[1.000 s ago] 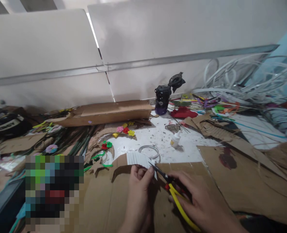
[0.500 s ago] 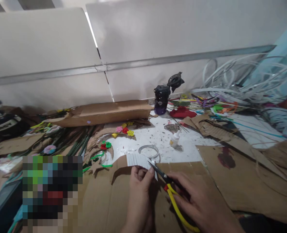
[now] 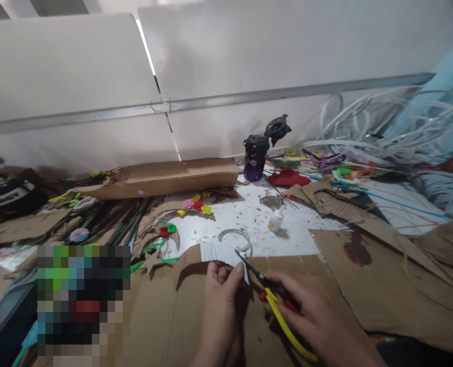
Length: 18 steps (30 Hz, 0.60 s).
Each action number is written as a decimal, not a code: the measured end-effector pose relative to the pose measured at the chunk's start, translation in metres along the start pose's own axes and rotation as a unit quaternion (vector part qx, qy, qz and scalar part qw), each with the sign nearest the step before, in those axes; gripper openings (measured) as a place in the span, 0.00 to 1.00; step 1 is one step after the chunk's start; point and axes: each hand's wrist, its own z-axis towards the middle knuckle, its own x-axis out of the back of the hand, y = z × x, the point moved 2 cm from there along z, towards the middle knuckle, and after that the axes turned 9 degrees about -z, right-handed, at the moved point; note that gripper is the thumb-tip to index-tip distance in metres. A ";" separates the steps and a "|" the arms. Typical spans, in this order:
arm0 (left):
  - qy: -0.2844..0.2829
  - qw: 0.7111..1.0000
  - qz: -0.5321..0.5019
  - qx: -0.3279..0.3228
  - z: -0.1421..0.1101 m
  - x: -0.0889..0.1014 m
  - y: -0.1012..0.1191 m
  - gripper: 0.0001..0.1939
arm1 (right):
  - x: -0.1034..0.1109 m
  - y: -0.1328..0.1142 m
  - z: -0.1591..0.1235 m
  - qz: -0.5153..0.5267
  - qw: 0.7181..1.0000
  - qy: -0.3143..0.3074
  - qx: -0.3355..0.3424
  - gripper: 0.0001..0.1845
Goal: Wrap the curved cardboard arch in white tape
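My left hand (image 3: pixel 223 293) pinches a curved strip of brown cardboard (image 3: pixel 190 257) near its right end, where its face is white with dark lines. The strip arches above a larger brown cardboard sheet (image 3: pixel 153 316). In my right hand (image 3: pixel 306 311) is a pair of scissors (image 3: pixel 285 323) with yellow and red handles and dark blades. The blades point up and left, with their tips against the white right end of the strip, just beyond my left thumb. Whether they are cutting into it cannot be made out.
Beyond my hands lie a clear ring of tape (image 3: pixel 234 239) and a white glue bottle (image 3: pixel 275 219). A crescent cardboard piece with small flowers (image 3: pixel 173 209) lies left. A dark tumbler (image 3: pixel 255 158), a long cardboard trough (image 3: pixel 173 178) and coiled white strips (image 3: pixel 364 122) stand farther back.
The scissors' handles have come closer together and the blades are nearly closed at the strip's white end. My left hand and the strip have hardly moved.
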 end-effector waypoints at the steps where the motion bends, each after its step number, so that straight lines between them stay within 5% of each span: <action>1: -0.002 1.000 -0.003 0.003 -0.001 0.000 0.001 0.24 | -0.002 0.003 0.002 0.034 0.999 -0.012 -0.012 0.18; 6: -0.007 1.000 -0.011 0.019 -0.006 -0.001 0.007 0.23 | -0.008 0.021 0.009 0.105 0.994 -0.015 -0.040 0.23; 10: -0.005 0.999 -0.020 0.035 -0.009 0.000 0.013 0.21 | 0.001 0.015 0.010 0.041 0.999 -0.008 -0.012 0.21; 18: 0.002 0.999 -0.018 0.031 -0.012 0.007 0.039 0.20 | 0.023 -0.010 0.001 -0.164 0.982 -0.089 0.001 0.15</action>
